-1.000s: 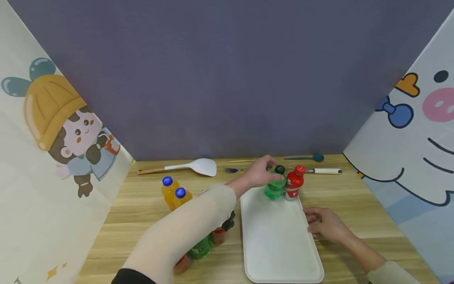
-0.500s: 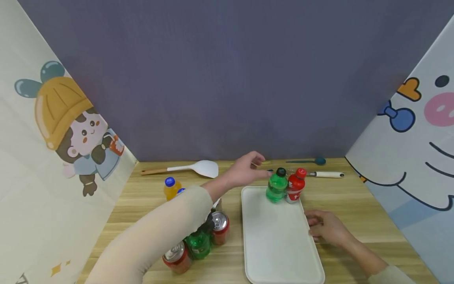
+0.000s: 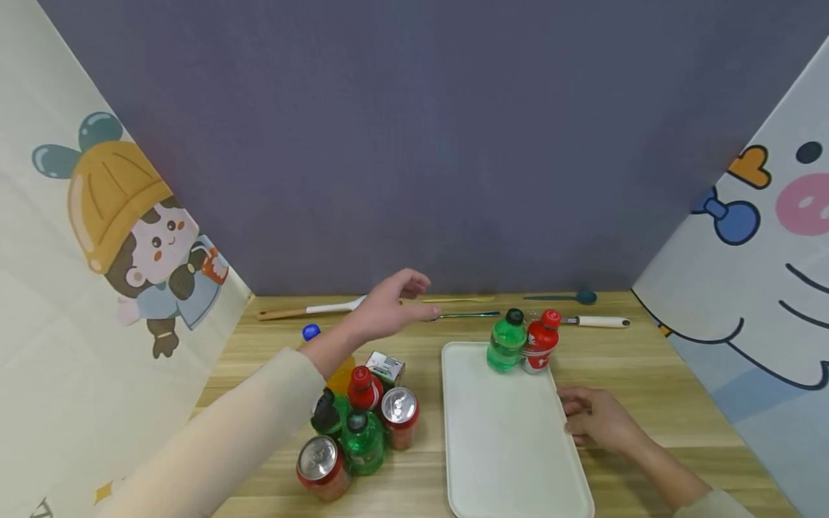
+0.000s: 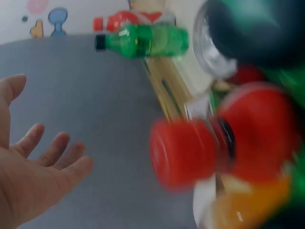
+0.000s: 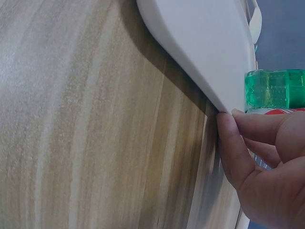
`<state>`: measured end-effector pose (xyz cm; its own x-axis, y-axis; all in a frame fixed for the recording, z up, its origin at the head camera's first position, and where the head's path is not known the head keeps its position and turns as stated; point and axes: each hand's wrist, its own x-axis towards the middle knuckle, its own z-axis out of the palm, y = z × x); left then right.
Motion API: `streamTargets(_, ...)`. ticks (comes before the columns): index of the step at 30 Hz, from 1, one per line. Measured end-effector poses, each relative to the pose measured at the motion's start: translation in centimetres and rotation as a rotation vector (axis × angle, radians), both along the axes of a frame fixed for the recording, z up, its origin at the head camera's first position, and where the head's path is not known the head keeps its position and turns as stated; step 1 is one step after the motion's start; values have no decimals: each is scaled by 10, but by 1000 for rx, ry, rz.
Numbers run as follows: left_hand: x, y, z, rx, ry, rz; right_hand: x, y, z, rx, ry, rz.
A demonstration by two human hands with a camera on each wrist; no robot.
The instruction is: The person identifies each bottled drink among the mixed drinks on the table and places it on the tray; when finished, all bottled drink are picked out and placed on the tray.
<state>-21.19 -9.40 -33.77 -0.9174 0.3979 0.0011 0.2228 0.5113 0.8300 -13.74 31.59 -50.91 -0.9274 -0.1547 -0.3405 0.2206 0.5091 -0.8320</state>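
White and flat, the tray (image 3: 518, 446) lies on the wooden tabletop (image 3: 654, 374), just left of the right hand (image 3: 599, 419). That hand pinches the tray's edge with its thumb and a finger. Ahead of the right hand, at the tray's far end, a green bottle (image 3: 507, 347) with a black cap and a red bottle (image 3: 540, 345) stand side by side. Both are off to the right of the left hand (image 3: 391, 306). The left hand is up in the air, its fingers loose and apart, and it holds nothing. Nearer than the left hand is a bunch of drinks: a front can (image 3: 324, 471), a back can (image 3: 400, 419), a second green bottle (image 3: 364, 446), a red-capped bottle (image 3: 365, 392) and a small box (image 3: 385, 368). The left hand hides part of a spatula (image 3: 281, 314). Farther back than the right hand lie a white-handled tool (image 3: 601, 321) and a dark spoon (image 3: 586, 297).
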Motion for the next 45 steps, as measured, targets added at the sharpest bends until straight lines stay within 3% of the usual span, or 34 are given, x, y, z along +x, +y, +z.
streamTargets(12, 6, -67, 4, -64, 51, 111, 0, 0, 1, 4, -15, -15)
streamTargets(20, 6, -108, -8, -88, 82, 182, 0, 1, -1, -5, -15, -19)
streamTargets(27, 8, -137, -24, -84, 49, 238, -1, 1, -2, 8, -23, -21)
streamTargets(35, 13, -161, -44, -111, 6, 225, -1, 2, -3, -22, -25, -11)
streamTargets(45, 19, -185, -69, -100, -50, 137, -5, 5, -6, -23, -47, 1)
